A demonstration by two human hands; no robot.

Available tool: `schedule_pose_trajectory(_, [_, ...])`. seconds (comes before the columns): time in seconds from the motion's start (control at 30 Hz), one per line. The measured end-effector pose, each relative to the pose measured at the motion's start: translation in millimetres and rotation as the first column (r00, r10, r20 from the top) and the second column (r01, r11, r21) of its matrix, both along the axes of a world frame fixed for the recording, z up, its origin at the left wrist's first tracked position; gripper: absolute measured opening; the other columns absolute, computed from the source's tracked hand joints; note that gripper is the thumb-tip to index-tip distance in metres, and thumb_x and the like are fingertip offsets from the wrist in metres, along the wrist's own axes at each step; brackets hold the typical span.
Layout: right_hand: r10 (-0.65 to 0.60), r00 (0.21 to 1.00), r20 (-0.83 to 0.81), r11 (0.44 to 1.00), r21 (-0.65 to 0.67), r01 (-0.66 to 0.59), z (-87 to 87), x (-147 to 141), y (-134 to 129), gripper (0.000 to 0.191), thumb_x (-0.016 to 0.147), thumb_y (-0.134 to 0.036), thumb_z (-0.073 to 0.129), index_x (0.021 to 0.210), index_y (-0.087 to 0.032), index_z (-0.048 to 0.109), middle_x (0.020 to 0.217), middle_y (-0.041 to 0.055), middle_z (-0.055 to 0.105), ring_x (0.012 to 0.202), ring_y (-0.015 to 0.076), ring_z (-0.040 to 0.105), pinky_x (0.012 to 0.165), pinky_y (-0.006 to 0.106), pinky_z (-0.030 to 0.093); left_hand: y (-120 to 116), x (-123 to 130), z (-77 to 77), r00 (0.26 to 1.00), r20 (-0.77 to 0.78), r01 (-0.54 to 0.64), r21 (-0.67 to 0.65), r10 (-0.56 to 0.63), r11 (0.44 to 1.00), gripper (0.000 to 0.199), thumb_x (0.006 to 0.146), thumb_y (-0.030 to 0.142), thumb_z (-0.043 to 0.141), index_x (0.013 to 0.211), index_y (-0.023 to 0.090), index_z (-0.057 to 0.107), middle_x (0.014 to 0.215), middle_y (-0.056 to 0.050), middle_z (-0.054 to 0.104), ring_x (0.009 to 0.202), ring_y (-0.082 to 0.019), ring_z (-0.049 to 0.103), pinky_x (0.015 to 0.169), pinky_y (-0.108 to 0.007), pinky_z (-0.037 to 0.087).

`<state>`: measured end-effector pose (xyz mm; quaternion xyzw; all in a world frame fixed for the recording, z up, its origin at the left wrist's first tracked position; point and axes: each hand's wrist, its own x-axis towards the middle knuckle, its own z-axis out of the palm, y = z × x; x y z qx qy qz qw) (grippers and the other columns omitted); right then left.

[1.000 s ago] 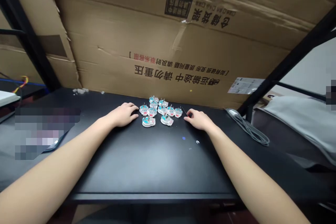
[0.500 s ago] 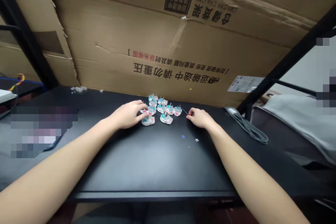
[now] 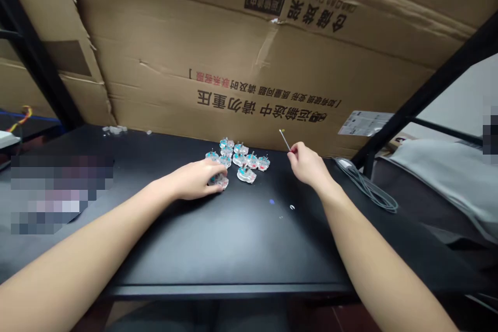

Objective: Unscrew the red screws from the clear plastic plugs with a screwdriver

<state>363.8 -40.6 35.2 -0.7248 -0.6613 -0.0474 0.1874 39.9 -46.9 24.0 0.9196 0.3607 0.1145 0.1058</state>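
Note:
Several clear plastic plug housings (image 3: 239, 158) with teal and red parts inside and small metal pins lie in a tight group on the table. My left hand (image 3: 196, 179) curls over the front left housing (image 3: 220, 182), which is partly hidden by my fingers. My right hand (image 3: 305, 163) is raised above the table to the right of the group. Its fingertips pinch a thin metal rod (image 3: 284, 140), which points up and to the left. Another housing (image 3: 246, 175) lies in front of the group, between my hands.
The black tabletop (image 3: 233, 238) spreads in front of my hands. A large cardboard sheet (image 3: 233, 72) with printed text stands behind it. A coiled grey cable (image 3: 368, 192) lies at the right, beside a black metal shelf post (image 3: 431, 93) and grey cloth (image 3: 439, 176).
My right hand has lifted off the table with the thin rod showing in its fingertips. My left hand has moved down over the front left housing.

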Motion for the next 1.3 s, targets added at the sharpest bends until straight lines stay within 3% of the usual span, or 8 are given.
schedule_pose_trajectory(0.13, [0.23,0.972,-0.044,0.966,0.13,-0.222,4.2,-28,-17,0.018,0.098,-0.028,0.037,0.11,-0.021,0.048,0.095,0.0118,0.07,0.086,0.0268,0.066,0.077,0.034,0.045,-3,4,-1.0,0.997,0.071,0.015,-0.066,-0.01,0.998,0.028,0.089,0.034,0.059,0.112,0.021,0.068,0.124,-0.011,0.069,0.116,-0.03,0.063,0.101,-0.04,0.046])
schedule_pose_trajectory(0.23, [0.435,0.898,-0.056,0.891,0.169,-0.421,-4.2,-52,-28,0.015,0.1,-0.03,0.036,0.109,-0.023,0.046,0.086,0.0054,0.068,0.073,0.0211,0.064,0.07,0.03,0.046,-4,9,-0.3,0.983,0.186,0.025,-0.127,-0.001,0.992,0.024,0.084,0.035,0.065,0.103,0.021,0.071,0.113,-0.008,0.073,0.11,-0.029,0.065,0.099,-0.039,0.047])
schedule_pose_trajectory(0.33, [0.641,0.767,-0.026,0.754,0.21,-0.622,-15.1,-69,-35,0.01,0.095,-0.027,0.043,0.103,-0.023,0.049,0.083,0.0029,0.067,0.067,0.0173,0.061,0.067,0.028,0.046,-6,13,2.4,0.938,0.345,0.045,-0.212,0.031,0.976,0.029,0.081,0.038,0.071,0.104,0.02,0.071,0.108,-0.005,0.075,0.101,-0.026,0.067,0.092,-0.036,0.05])
schedule_pose_trajectory(0.53, [0.83,0.554,0.068,0.51,0.314,-0.801,-22.4,-77,-42,0.02,0.088,-0.023,0.059,0.107,-0.023,0.059,0.075,-0.0005,0.07,0.057,0.0122,0.059,0.061,0.024,0.044,-8,19,5.4,0.803,0.587,0.163,-0.385,0.104,0.909,0.035,0.077,0.041,0.077,0.103,0.018,0.073,0.101,-0.005,0.077,0.095,-0.024,0.07,0.086,-0.034,0.053])
schedule_pose_trajectory(0.73, [0.81,0.578,0.101,0.531,0.293,-0.795,-15.4,-71,-41,0.007,0.088,-0.026,0.061,0.094,-0.022,0.063,0.067,-0.0012,0.068,0.054,0.0114,0.057,0.057,0.023,0.04,-8,19,2.1,0.661,0.712,0.208,-0.475,0.235,0.855,0.038,0.072,0.036,0.082,0.103,0.016,0.073,0.103,-0.008,0.077,0.098,-0.026,0.071,0.089,-0.039,0.055])
schedule_pose_trajectory(0.87, [0.806,0.58,0.119,0.527,0.301,-0.795,-9.9,-67,-42,0.018,0.091,-0.038,0.061,0.093,-0.02,0.064,0.072,0.0018,0.071,0.059,0.0134,0.06,0.06,0.024,0.042,-13,21,7.2,0.58,0.771,0.27,-0.486,0.263,0.831,0.041,0.068,0.031,0.086,0.104,0.017,0.072,0.108,-0.009,0.077,0.1,-0.026,0.071,0.09,-0.04,0.057])
schedule_pose_trajectory(1.0, [0.774,0.626,0.097,0.539,0.416,-0.732,-5.0,-67,-45,0.026,0.101,-0.028,0.045,0.088,-0.019,0.066,0.077,0.0042,0.073,0.064,0.0135,0.064,0.06,0.024,0.045,-20,23,13.7,0.445,0.861,0.378,-0.43,0.246,0.82,0.039,0.063,0.023,0.09,0.098,0.017,0.074,0.11,-0.008,0.077,0.102,-0.026,0.072,0.092,-0.038,0.057])
schedule_pose_trajectory(1.3, [0.787,0.617,0.018,0.47,0.631,-0.618,4.1,-76,-61,0.022,0.093,-0.018,0.055,0.074,-0.018,0.066,0.061,0.0006,0.065,0.051,0.0107,0.056,0.051,0.022,0.043,-30,26,16.1,0.3,0.931,0.502,-0.34,0.208,0.796,0.039,0.067,0.016,0.088,0.104,0.021,0.078,0.102,-0.003,0.079,0.091,-0.02,0.074,0.085,-0.029,0.059])
